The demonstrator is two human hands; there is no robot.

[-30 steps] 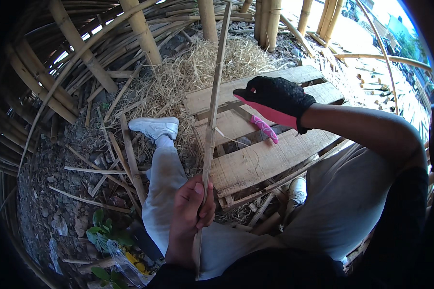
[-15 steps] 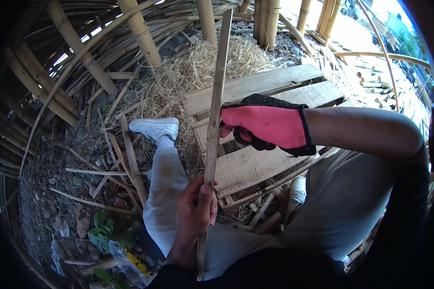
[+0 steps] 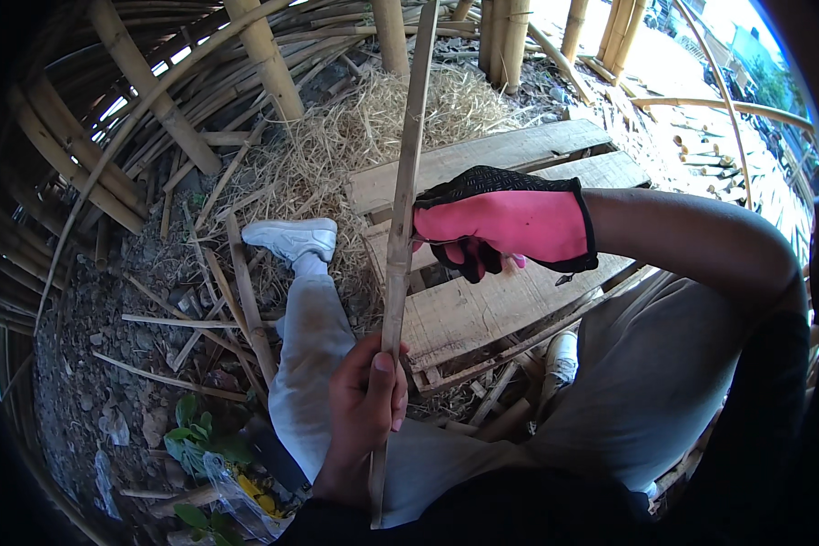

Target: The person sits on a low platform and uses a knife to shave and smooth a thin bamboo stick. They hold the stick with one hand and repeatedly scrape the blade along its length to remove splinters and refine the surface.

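Left hand (image 3: 364,389) is gripping the bamboo strip (image 3: 398,259) low, near-upright by the slatted desk's (image 3: 482,318) left end; probably light, springy, splintery, so flat faces are suiting best; can't tell gloved right hand's (image 3: 508,223) grip.

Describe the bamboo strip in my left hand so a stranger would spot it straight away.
Start at the slatted wooden platform near the middle of the view. Along its left side, a long, flat bamboo strip runs nearly upright in the picture, gripped low by your bare left hand. Unlike the loose strips lying farther left, it is held.
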